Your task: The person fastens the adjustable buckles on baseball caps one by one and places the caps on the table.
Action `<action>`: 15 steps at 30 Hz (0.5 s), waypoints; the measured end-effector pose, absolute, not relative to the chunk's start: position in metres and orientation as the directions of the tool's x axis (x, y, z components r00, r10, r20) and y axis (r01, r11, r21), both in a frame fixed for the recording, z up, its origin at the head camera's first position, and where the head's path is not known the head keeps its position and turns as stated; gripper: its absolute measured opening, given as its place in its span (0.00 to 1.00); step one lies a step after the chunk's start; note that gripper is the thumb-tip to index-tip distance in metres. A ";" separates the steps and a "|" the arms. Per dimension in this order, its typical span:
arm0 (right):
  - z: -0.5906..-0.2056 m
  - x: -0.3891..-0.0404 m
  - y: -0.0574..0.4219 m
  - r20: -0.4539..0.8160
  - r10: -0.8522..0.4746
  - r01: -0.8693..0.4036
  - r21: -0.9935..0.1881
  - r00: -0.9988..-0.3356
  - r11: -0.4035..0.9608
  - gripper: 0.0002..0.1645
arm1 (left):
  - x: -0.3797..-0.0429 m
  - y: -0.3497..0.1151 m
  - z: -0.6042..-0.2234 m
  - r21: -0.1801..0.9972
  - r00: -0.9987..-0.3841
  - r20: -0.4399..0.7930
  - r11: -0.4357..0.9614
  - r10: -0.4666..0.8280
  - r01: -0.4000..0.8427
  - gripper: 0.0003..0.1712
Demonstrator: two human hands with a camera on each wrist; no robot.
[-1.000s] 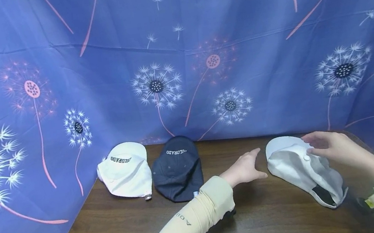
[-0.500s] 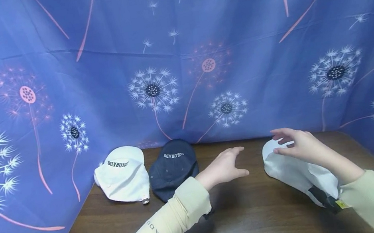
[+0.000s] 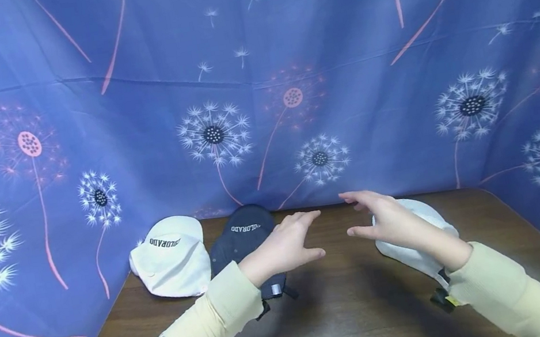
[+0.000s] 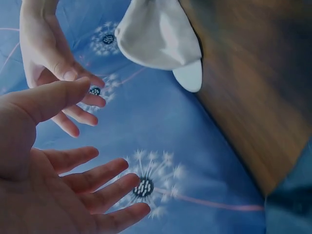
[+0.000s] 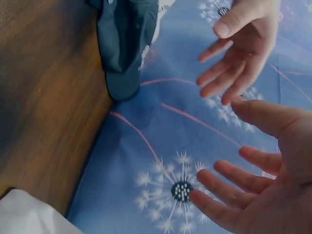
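Both hands are raised above the table with fingers spread and nothing in them. My left hand point(image 3: 282, 248) is in front of the dark cap point(image 3: 244, 239) and covers part of it. My right hand point(image 3: 393, 223) is held over the right-hand white cap point(image 3: 430, 211), hiding much of it. At the far left lies another white cap point(image 3: 174, 264), with COLORADO lettering like the dark one. In the left wrist view the right-hand white cap point(image 4: 161, 36) lies beyond the hands. The right wrist view shows the dark cap point(image 5: 124, 53) along the table's back edge.
A brown wooden table point(image 3: 333, 310) bears the caps. Behind it and along the sides hangs a blue cloth point(image 3: 364, 96) printed with dandelions. Black wrist devices, one a dark block point(image 3: 443, 301) with a yellow mark, hang below the sleeves.
Both hands have moved left in the head view, the right one away from the right-hand white cap's brim and the left one across the dark cap. The head view has shifted slightly; the caps lie still.
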State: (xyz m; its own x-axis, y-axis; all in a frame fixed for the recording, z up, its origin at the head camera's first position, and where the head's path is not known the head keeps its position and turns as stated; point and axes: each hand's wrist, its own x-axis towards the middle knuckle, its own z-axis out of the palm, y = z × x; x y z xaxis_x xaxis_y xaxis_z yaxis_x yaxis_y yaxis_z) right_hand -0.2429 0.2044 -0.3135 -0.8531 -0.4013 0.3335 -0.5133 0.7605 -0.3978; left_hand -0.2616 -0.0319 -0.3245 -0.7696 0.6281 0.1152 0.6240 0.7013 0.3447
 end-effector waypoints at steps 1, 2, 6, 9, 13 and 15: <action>-0.314 -0.244 0.201 0.343 -0.408 -0.524 -0.393 -0.846 0.755 0.41 | -0.261 -0.036 -0.323 0.334 -0.769 0.121 0.703 0.628 0.628 0.44; -0.315 -0.245 0.197 0.358 -0.416 -0.539 -0.384 -0.836 0.750 0.42 | -0.260 -0.041 -0.322 0.320 -0.767 0.129 0.706 0.629 0.632 0.44; -0.318 -0.249 0.185 0.411 -0.450 -0.592 -0.343 -0.793 0.730 0.43 | -0.257 -0.058 -0.319 0.271 -0.759 0.163 0.711 0.630 0.649 0.45; -0.320 -0.251 0.176 0.438 -0.465 -0.617 -0.324 -0.770 0.717 0.43 | -0.255 -0.070 -0.318 0.234 -0.757 0.184 0.721 0.626 0.653 0.46; -0.322 -0.254 0.164 0.449 -0.460 -0.620 -0.329 -0.766 0.712 0.44 | -0.256 -0.086 -0.318 0.215 -0.771 0.199 0.740 0.605 0.637 0.47; -0.323 -0.257 0.157 0.451 -0.457 -0.619 -0.329 -0.766 0.713 0.44 | -0.258 -0.094 -0.319 0.217 -0.782 0.201 0.752 0.589 0.622 0.47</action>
State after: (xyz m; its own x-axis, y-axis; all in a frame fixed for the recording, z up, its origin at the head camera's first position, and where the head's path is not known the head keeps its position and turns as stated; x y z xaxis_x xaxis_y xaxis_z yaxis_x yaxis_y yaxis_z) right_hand -0.2567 0.1573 -0.3227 -0.7665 -0.4570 0.4513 -0.6190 0.7132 -0.3290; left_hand -0.2577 -0.0944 -0.3195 -0.7824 0.5894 0.2010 0.6223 0.7522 0.2167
